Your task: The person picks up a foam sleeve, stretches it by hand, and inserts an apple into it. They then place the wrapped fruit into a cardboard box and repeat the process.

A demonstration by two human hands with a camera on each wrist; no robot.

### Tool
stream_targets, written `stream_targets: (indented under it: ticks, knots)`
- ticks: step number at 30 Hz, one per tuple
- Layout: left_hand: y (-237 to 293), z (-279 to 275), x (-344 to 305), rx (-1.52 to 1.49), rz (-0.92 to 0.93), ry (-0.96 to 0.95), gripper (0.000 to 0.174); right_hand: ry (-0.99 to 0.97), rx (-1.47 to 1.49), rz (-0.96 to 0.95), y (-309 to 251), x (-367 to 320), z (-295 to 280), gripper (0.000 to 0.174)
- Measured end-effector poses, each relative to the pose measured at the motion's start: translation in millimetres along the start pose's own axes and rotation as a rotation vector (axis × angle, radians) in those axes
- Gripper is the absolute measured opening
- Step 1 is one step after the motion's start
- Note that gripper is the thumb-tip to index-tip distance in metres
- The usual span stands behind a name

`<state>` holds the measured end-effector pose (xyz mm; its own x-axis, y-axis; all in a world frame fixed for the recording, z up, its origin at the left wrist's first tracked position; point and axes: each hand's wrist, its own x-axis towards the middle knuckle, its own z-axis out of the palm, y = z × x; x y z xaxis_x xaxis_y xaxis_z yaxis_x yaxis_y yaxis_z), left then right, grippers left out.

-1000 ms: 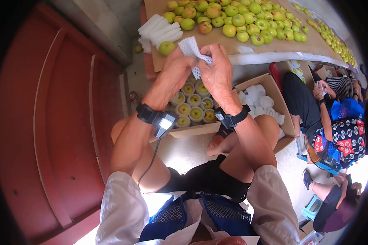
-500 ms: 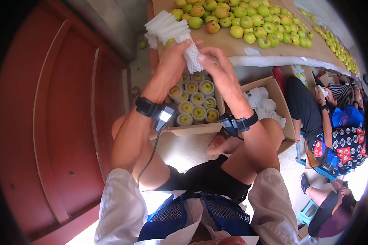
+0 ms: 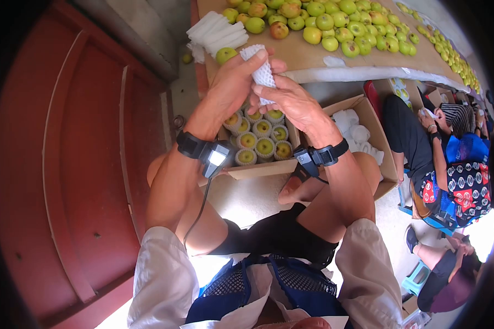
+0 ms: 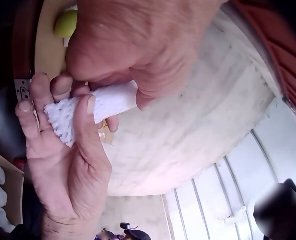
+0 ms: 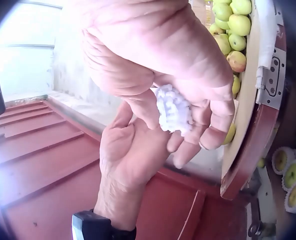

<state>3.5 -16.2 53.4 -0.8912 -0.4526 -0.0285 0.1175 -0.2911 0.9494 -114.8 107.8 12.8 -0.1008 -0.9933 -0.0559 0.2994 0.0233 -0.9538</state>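
Note:
Both hands hold a white foam net sleeve [image 3: 264,78] slantwise, high over the box by the table edge. My left hand [image 3: 229,83] grips its upper end, with the thumb laid along it. Lower down, my right hand [image 3: 304,109] pinches the sleeve between thumb and fingers. In the left wrist view the sleeve [image 4: 63,120] flares at the end in my right hand [image 4: 63,170], its mesh edge spread. The right wrist view shows the crinkled sleeve end [image 5: 173,112] under the right thumb. A green apple [image 3: 225,55] lies just beyond the left hand.
Flat white sleeves [image 3: 217,32] are stacked at the table's left corner, near many loose apples [image 3: 340,27]. Below stands a box [image 3: 263,171] of sleeved apples. Another box [image 3: 388,159] holds white foam-wrapped items. A red door [image 3: 93,164] is at left; people sit at right.
The sleeve went from bunched between both hands to stretched lengthwise. It swung down toward the box, then back up a little; the right hand now pinches its lower end.

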Motion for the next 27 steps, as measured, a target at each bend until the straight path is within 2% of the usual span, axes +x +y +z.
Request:
stream_targets:
  ticks: [5,8,11,13,14,17,19,22,25,27]
  knots:
    - [-2.5,-0.8,1.4,-0.012,0.002,0.078,0.048,0.019,-0.136,0.004,-0.2,0.8,3.3,0.026]
    - [-2.2,0.8,1.9,0.062,0.055,0.159,0.043,0.104,-0.443,-0.078,12.5,5.5,8.1,0.026]
    - [-0.8,-1.7,4.9,0.142,0.061,0.215,0.039,0.244,-0.616,-0.293,24.8,4.7,18.8,0.029]
    - [12.4,0.5,2.1,0.137,0.021,0.24,0.037,0.271,-0.63,-0.369,19.1,-0.8,27.1,0.027]
    - [16.7,2.1,1.0,0.036,0.006,0.26,0.036,0.283,-0.636,-0.41,14.9,-3.1,31.7,0.026]
    - [19.7,3.3,1.3,-0.241,-0.018,0.301,0.032,0.295,-0.567,-0.269,7.8,-9.0,43.7,0.023]
    - [14.7,-3.0,8.7,-0.391,-0.017,0.293,0.029,0.315,-0.542,-0.303,16.8,-5.6,44.5,0.023]
    - [14.9,-11.7,9.8,-0.59,-0.082,0.147,0.025,0.33,-0.496,-0.333,20.4,-5.5,49.3,0.023]
    - [18.4,-8.1,7.1,-0.585,-0.092,0.175,0.024,0.334,-0.474,-0.308,18.9,-8.5,54.5,0.023]
    - [17.2,-11.2,5.9,-0.587,-0.083,0.123,0.024,0.337,-0.472,-0.296,19.1,-10.4,55.9,0.024]
